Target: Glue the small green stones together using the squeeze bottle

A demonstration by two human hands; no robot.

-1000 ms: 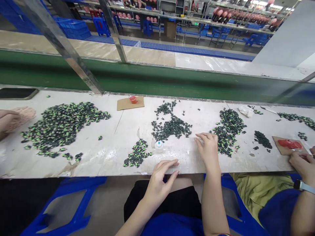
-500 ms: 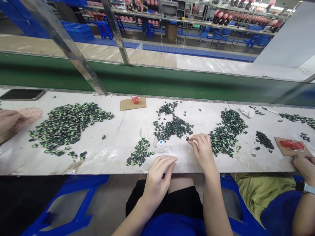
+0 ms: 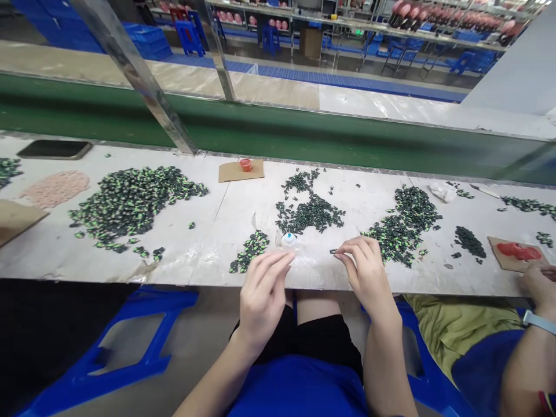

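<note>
- Part (image 3: 333, 251) just below the centre of the frame, pinched between thumb and fingertips of the right hand (image 3: 367, 272), one end poking out to the left
- Left hand (image 3: 263, 295), lower centre, has fingers and thumb curved nearly together; whether anything sits between them, I cannot tell
- Bottle (image 3: 289, 238) with a blue tip stands just beyond the left fingertips; a careless sweep could knock it over
- Dark pile (image 3: 310, 213), centre, lies above the part; a loose pinch might drop the part near it on the table (image 3: 208, 255), where it would be easily lost
- Green-flecked heap (image 3: 251, 249) lies just beside the left fingers; a brush of the knuckles could scatter it
- Larger heap (image 3: 402, 226), right of centre, could be disturbed if the right hand drifts that way
</note>
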